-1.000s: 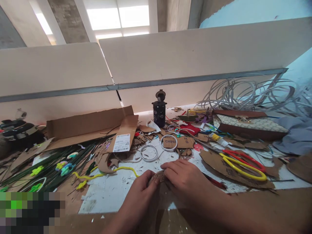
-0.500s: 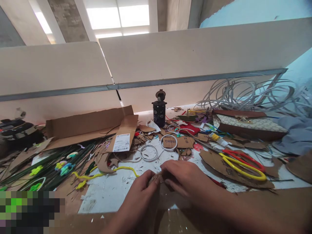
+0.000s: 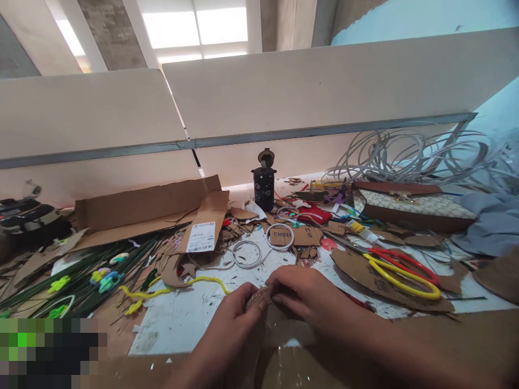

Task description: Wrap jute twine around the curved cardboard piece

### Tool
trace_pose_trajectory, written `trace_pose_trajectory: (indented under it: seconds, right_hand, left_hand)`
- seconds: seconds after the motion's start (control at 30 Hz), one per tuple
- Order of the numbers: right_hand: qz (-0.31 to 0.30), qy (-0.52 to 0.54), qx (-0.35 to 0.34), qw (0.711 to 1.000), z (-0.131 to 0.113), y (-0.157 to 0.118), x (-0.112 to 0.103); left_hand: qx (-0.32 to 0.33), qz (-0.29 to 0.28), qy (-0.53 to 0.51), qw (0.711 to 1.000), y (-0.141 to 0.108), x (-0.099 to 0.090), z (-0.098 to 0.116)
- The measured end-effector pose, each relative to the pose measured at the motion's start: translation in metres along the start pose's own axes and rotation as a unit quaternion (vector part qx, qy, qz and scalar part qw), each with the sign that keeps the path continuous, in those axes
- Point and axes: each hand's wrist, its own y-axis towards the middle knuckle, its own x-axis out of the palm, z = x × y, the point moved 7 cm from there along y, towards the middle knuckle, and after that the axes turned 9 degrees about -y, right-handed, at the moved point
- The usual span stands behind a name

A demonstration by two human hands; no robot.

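Low in the middle of the view, my left hand (image 3: pixel 239 319) pinches a piece wrapped in brown twine (image 3: pixel 259 297). From the other side, my right hand (image 3: pixel 300 294) has its fingers bent round the same piece, close to the left fingertips. The fingers cover much of it. Just beyond my hands lie two white rings (image 3: pixel 247 263), and a yellow fuzzy stem (image 3: pixel 211 281) ends near my left hand. Cardboard marked CHINA (image 3: pixel 300 235) is partly under one ring.
Scissors with red and yellow handles (image 3: pixel 405 275) rest on cardboard at the right. A black bottle (image 3: pixel 264 189) stands at the back. Cut cardboard (image 3: pixel 146 208) and green stems lie left; a patterned bag (image 3: pixel 413 208) and coiled strips (image 3: pixel 405 156) are back right.
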Motion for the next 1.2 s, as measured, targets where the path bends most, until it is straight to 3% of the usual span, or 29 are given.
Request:
trace_pose_trajectory:
  seconds: [0.17, 0.4, 0.83, 1.0, 1.2]
  right_hand:
    - [-0.017, 0.002, 0.004, 1.000, -0.005, 0.000, 0.002]
    - [0.007, -0.006, 0.012, 1.000, -0.002, 0.003, -0.009]
    - [0.003, -0.001, 0.007, 1.000, -0.003, -0.002, 0.000]
    - [-0.004, 0.023, 0.002, 1.000, -0.006, -0.001, 0.002]
    - [0.025, 0.085, 0.036, 0.995, 0.005, 0.007, -0.010]
  left_hand:
    - [-0.009, -0.029, -0.004, 1.000, 0.001, 0.002, -0.002]
    - [0.002, -0.010, -0.015, 1.000, 0.004, -0.005, -0.001]
    - [0.010, -0.006, 0.002, 1.000, 0.001, -0.001, 0.004]
    - [-0.020, -0.035, -0.017, 0.999, 0.002, 0.003, -0.003]
    - [0.005, -0.008, -0.087, 0.996, 0.003, -0.004, -0.004]
